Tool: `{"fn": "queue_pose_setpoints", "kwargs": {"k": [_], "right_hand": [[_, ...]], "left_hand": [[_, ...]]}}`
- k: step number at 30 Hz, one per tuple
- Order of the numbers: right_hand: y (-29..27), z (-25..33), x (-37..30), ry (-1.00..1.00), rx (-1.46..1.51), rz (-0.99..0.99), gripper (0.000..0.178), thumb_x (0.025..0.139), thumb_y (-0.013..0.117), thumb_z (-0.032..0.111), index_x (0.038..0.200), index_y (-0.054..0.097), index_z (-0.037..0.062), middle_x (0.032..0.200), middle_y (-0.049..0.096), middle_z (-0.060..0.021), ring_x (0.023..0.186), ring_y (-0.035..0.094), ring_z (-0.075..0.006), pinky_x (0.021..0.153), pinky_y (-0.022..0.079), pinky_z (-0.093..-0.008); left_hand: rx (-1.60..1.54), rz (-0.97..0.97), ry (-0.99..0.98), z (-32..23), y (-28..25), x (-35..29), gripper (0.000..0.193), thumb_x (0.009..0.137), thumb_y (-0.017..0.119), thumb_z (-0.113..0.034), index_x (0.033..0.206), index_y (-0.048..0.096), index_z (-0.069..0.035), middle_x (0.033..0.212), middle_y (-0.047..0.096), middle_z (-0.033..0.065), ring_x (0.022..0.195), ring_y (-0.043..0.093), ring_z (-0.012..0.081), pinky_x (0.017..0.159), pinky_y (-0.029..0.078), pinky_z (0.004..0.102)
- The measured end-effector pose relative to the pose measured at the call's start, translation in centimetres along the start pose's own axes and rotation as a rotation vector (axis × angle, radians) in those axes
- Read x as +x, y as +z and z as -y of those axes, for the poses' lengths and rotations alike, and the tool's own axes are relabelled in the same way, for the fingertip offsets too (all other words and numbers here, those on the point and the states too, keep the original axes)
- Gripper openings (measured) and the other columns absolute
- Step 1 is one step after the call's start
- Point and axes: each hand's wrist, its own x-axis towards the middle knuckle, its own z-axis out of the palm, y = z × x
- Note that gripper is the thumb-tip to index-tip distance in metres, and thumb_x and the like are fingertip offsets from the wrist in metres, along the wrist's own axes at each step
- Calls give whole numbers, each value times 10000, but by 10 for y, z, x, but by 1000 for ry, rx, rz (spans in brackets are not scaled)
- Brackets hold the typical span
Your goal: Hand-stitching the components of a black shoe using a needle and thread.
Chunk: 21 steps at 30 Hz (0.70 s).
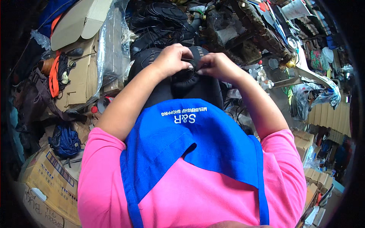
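Note:
A black, soft-looking piece with a curved stitched edge (186,82) lies over my lap, between my knees; it resembles a shoe upper, but its full shape is hidden. My left hand (175,60) is closed over its far part, thumb and fingers pinched together. Close beside it, my right hand (216,66) also pinches at the piece, with its fingertips near the left thumb. Whether a thread or needle is between the fingertips is too small to tell. Light stitches show on black material beyond both hands.
A heap of black items (163,21) lies beyond my knees. Flattened cardboard (78,78) and a plastic-wrapped stack (114,49) stand at left, above a yellow carton (53,178). At right are a worn wooden piece (262,28), small white bottles (262,78) and plastic bags (300,100).

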Motion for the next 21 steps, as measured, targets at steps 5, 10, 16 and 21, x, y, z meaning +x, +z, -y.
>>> {"fn": "queue_pose_setpoints", "kwargs": {"k": [5,10,16,21], "right_hand": [[-1,-1,-12,330,378,-112,224,875,622,215,961,635,9,856,595,-19,803,545,-105,720,451,-274],[7,-5,-18,-105,-187,-87,268,771,711,208,760,541,1,838,493,-105,802,504,-194,666,421,-332],[15,-31,-2,247,1091,-681,331,920,533,342,816,589,33,849,614,-108,790,589,-236,753,476,-365],[27,-20,9,121,2012,-419,376,942,446,403,865,563,54,880,609,-130,831,592,-273,836,483,-453]], "left_hand": [[131,-214,-22,-14,2,-42,260,806,637,-140,1033,574,-30,928,636,197,904,616,358,780,480,405],[182,63,-159,-21,-22,-73,294,821,627,-228,1033,598,-27,923,642,213,885,632,347,783,489,392],[155,-147,-74,4,-58,-65,302,881,583,-270,776,628,10,793,521,87,731,515,198,697,405,331],[-1395,-89,-39,-31,-9,-38,386,964,418,-371,915,568,-20,989,634,154,1039,591,235,922,425,349]]}}
